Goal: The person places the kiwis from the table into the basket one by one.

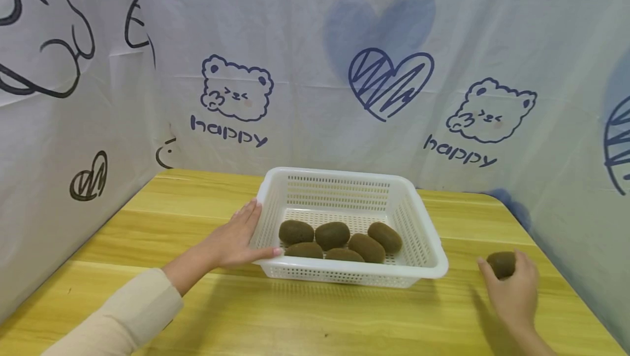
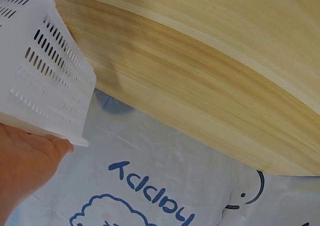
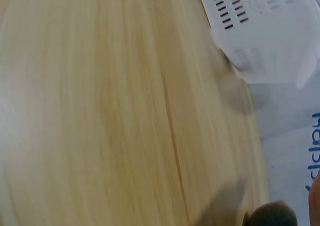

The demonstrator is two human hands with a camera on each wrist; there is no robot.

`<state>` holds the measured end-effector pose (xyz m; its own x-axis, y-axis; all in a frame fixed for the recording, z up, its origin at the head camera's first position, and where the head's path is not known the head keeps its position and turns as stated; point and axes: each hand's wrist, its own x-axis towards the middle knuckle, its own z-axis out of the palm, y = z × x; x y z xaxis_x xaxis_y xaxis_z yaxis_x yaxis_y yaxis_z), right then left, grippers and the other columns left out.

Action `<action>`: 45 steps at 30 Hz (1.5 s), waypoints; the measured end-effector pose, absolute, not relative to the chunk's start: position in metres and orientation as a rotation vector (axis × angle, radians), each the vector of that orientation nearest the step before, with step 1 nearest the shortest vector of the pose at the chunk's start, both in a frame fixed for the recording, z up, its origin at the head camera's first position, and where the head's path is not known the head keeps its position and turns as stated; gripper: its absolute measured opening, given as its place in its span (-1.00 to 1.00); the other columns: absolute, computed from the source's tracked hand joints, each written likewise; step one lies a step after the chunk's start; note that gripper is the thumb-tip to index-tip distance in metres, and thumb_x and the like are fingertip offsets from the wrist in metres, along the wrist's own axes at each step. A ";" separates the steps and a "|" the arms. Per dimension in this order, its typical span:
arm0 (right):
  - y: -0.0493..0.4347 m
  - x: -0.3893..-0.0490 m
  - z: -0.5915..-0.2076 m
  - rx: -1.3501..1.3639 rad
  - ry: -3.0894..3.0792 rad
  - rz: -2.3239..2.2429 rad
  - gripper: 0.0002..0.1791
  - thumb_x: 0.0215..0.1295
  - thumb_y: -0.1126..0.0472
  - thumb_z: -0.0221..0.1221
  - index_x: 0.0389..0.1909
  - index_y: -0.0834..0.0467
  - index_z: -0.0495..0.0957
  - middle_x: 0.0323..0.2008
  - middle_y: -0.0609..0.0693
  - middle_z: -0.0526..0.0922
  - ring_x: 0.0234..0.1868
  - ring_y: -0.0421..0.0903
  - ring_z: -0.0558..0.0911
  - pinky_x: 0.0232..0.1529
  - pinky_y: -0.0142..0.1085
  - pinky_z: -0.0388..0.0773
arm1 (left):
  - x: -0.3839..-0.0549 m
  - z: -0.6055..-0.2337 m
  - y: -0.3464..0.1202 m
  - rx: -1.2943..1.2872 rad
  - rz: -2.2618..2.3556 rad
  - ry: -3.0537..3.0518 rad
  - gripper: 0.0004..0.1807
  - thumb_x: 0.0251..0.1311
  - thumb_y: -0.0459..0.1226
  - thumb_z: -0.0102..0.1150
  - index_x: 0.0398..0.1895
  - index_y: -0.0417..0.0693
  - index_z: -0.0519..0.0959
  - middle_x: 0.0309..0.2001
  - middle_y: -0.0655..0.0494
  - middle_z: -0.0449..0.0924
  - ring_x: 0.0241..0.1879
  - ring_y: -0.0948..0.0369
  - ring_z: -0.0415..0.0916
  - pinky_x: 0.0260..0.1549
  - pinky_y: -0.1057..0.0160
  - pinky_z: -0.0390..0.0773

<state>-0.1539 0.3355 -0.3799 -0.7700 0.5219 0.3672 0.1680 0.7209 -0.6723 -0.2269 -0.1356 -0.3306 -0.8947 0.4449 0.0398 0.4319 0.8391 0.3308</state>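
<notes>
A white plastic basket (image 1: 356,269) with slotted walls stands on the table, with several brown kiwis (image 1: 332,235) lying in its front half. My left hand (image 1: 235,241) rests at the basket's left front corner, fingers straight along the outer side and thumb across the front rim. In the left wrist view, that hand (image 2: 32,158) lies along the rim. To the right of the basket, my right hand (image 1: 514,290) holds one kiwi (image 1: 501,264) between thumb and fingers. Only the top of this kiwi (image 3: 270,215) shows at the lower edge of the right wrist view.
The yellow wood-grain table (image 1: 315,323) runs under the basket and both hands. A white cloth (image 1: 315,126) printed with hearts, bears and the word "happy" hangs behind the table and along its sides. The basket is near the table's back edge.
</notes>
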 end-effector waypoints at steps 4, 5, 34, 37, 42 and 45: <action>0.349 -0.153 -0.380 -0.665 -2.433 0.904 -0.18 0.26 0.08 0.10 0.32 0.51 -0.02 0.28 0.52 0.06 0.30 0.42 0.05 0.27 0.24 0.05 | -0.227 -0.330 -0.136 0.707 0.522 2.971 0.18 0.05 0.32 -0.01 0.41 -0.39 -0.17 0.45 -0.28 -0.28 0.43 -0.18 -0.19 0.38 -0.11 -0.01; 0.352 -0.152 -0.381 -0.697 -2.441 0.912 -0.17 0.27 0.07 0.09 0.33 0.50 -0.04 0.30 0.52 0.04 0.31 0.42 0.04 0.28 0.24 0.04 | -0.227 -0.330 -0.136 0.707 0.521 2.972 0.18 0.05 0.32 -0.01 0.41 -0.39 -0.17 0.45 -0.29 -0.28 0.43 -0.18 -0.19 0.38 -0.11 -0.01; 0.369 -0.150 -0.398 -0.989 -2.579 1.084 0.02 0.21 -0.04 0.08 0.29 0.63 -0.22 0.24 0.64 0.00 0.23 0.51 0.05 0.30 0.21 0.07 | -0.227 -0.333 -0.137 0.708 0.550 2.976 0.17 0.05 0.31 0.01 0.41 -0.39 -0.16 0.45 -0.28 -0.28 0.43 -0.17 -0.19 0.39 -0.11 -0.03; 0.369 -0.149 -0.397 -0.997 -2.577 1.091 0.01 0.18 0.01 0.11 0.30 0.62 -0.23 0.24 0.64 0.01 0.23 0.50 0.05 0.30 0.21 0.07 | -0.227 -0.333 -0.136 0.707 0.553 2.977 0.17 0.04 0.31 0.01 0.41 -0.39 -0.16 0.45 -0.28 -0.27 0.43 -0.17 -0.19 0.38 -0.12 -0.03; 0.369 -0.147 -0.396 -0.989 -2.581 1.092 0.01 0.16 0.06 0.12 0.32 0.58 -0.26 0.25 0.62 0.00 0.26 0.48 0.03 0.32 0.19 0.03 | -0.227 -0.332 -0.136 0.712 0.550 2.980 0.18 0.04 0.31 0.01 0.41 -0.39 -0.15 0.45 -0.28 -0.27 0.44 -0.17 -0.19 0.39 -0.11 -0.03; 0.370 -0.145 -0.396 -0.977 -2.602 1.072 0.02 0.17 0.05 0.11 0.33 0.56 -0.28 0.27 0.60 -0.02 0.28 0.48 0.00 0.33 0.18 0.01 | -0.228 -0.333 -0.136 0.713 0.545 2.977 0.18 0.04 0.32 0.00 0.41 -0.39 -0.16 0.45 -0.28 -0.28 0.44 -0.16 -0.19 0.39 -0.10 -0.03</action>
